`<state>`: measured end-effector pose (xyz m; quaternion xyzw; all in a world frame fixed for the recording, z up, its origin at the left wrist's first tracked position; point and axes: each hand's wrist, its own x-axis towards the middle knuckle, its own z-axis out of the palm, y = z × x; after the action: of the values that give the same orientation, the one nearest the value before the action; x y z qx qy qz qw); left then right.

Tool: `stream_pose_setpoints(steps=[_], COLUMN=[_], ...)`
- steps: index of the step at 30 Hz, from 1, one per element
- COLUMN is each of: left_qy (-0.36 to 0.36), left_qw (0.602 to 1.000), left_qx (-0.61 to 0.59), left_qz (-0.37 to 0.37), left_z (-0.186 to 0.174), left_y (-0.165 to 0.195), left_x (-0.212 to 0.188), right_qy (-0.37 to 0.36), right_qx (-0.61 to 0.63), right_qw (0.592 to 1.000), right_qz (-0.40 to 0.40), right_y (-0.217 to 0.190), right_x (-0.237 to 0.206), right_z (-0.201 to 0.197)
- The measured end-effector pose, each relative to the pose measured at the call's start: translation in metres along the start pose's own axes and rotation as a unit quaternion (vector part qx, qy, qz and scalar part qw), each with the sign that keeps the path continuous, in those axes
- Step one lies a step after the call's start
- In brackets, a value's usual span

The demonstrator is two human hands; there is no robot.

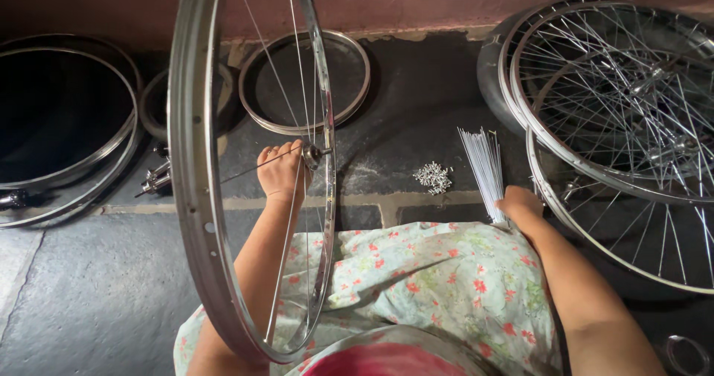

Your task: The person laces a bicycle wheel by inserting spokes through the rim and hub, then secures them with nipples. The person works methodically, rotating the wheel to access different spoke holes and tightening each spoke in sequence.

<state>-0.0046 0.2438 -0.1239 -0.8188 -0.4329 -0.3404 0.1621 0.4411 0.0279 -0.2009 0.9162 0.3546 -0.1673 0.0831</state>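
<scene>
A shiny bicycle rim [195,197] stands upright in front of me, with a few spokes running to a hub [316,155] at its centre. My left hand [281,171] reaches through the rim and holds the hub, fingers curled round it. My right hand [518,202] rests on the near end of a bundle of loose silver spokes [483,166] lying on the stone floor. A small heap of metal nipples [433,177] lies just left of the bundle. A floral cloth [439,279] covers my lap.
Several finished spoked wheels [617,123] are stacked at the right. Bare rims [67,130] lie at the left, and one more rim [306,82] lies by the pink wall. A loose hub [156,179] sits behind the upright rim. A small metal ring [688,355] is at the bottom right.
</scene>
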Motion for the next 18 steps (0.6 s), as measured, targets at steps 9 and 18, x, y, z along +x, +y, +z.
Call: stream_pose_setpoints(steps=[9,18], left_qy=[-0.038,-0.04], left_qw=[0.999,0.999], left_qx=[-0.026,-0.009], left_qz=[-0.009,0.001], left_z=[-0.002,0.002], left_y=[0.005,0.0], left_x=[-0.001,0.0], right_qy=[0.05,0.185], right_qx=[-0.016,0.152], right_qw=[0.997,0.968], right_qz=[-0.049,-0.071], right_y=[0.006,0.015], right_x=[0.002,0.0], right_z=[-0.001,0.0])
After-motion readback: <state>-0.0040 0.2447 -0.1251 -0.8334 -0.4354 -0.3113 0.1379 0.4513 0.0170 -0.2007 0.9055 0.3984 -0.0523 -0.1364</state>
